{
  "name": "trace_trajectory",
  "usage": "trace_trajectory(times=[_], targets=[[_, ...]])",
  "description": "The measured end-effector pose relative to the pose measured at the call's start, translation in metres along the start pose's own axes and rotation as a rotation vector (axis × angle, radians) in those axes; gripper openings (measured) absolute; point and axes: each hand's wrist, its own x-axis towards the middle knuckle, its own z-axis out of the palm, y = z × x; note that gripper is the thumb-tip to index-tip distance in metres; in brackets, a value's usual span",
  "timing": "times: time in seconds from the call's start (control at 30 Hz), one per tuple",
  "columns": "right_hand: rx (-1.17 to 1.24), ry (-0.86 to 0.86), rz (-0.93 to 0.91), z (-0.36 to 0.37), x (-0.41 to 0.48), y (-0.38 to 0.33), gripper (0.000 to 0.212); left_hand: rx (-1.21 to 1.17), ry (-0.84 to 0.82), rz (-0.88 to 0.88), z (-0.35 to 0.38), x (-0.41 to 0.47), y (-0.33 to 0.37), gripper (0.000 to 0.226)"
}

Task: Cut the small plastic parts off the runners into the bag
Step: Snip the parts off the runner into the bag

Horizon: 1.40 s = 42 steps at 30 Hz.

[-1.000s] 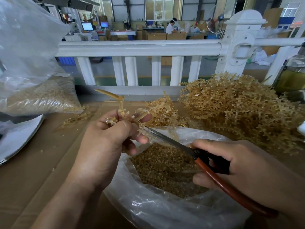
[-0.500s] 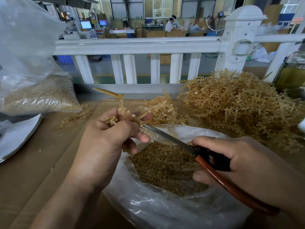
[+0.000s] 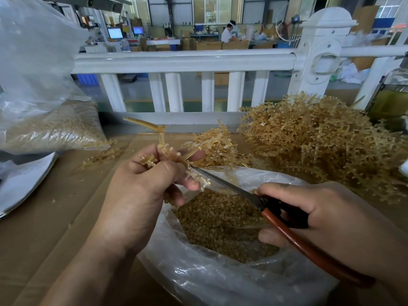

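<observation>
My left hand (image 3: pixel 141 193) grips a tan plastic runner (image 3: pixel 162 140) with small parts along its branches, holding it over the open clear bag (image 3: pixel 198 274). My right hand (image 3: pixel 326 221) holds scissors (image 3: pixel 234 187) with red-brown handles. The blade tips reach the runner's lower branch right beside my left thumb. The bag holds a heap of cut tan parts (image 3: pixel 216 221). Part of the runner is hidden inside my left fist.
A big pile of uncut runners (image 3: pixel 320 142) lies at the right, a smaller pile (image 3: pixel 216 144) behind my left hand. Another clear bag of parts (image 3: pixel 50 129) sits at the left. A white railing (image 3: pixel 183 60) borders the cardboard-covered table (image 3: pixel 44 217). A bottle (image 3: pixel 393 96) stands far right.
The scissors have slid slightly further along the runner's branch toward my left thumb. Both hands otherwise stay in place over the bag.
</observation>
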Motion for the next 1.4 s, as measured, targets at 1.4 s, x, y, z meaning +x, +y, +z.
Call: trace_trajectory(times=[1.4], targets=[[-0.021, 0.056, 0.011, 0.0024, 0.0002, 0.0038, 0.06, -0.197, -0.061, -0.059, 0.0085, -0.0047, -0.0055, 0.019]])
